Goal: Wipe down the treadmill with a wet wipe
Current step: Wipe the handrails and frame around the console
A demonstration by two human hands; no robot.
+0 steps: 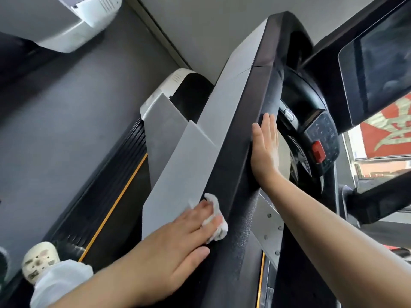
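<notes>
Grey flooring (pixel 66 103) is stretching out beyond the left hand, under the machines, with a pale wall (pixel 211 25) rising behind them. Closest to the work, the wet wipe (pixel 216 221) is lying crumpled and white under the fingers of the left hand (pixel 178 238), which is pressing it flat against the treadmill's black upright (pixel 242 134), right where that black face is meeting the grey side panel (pixel 195 156). The fingers of this hand are lying nearly straight over the wipe, the thumb spread out toward the near side. Further up the same upright, the right hand (pixel 264 150) is resting open, fingers straight and together, its palm lying flat against the upright's inner edge and holding nothing. Just past the fingertips of the right hand, the control panel (pixel 322 134) is showing rows of dark buttons and a red stop key (pixel 318 150), and above that the dark screen (pixel 382 63) is tilting across the corner. Beneath the left hand, the black belt (pixel 115 185) with its orange stripe is running away toward the white motor cover (pixel 164 90). Near the left forearm, a pale shoe (pixel 40 261) is standing on the belt's edge. Another machine's white housing (pixel 73 23) is sitting well apart at the far left.
</notes>
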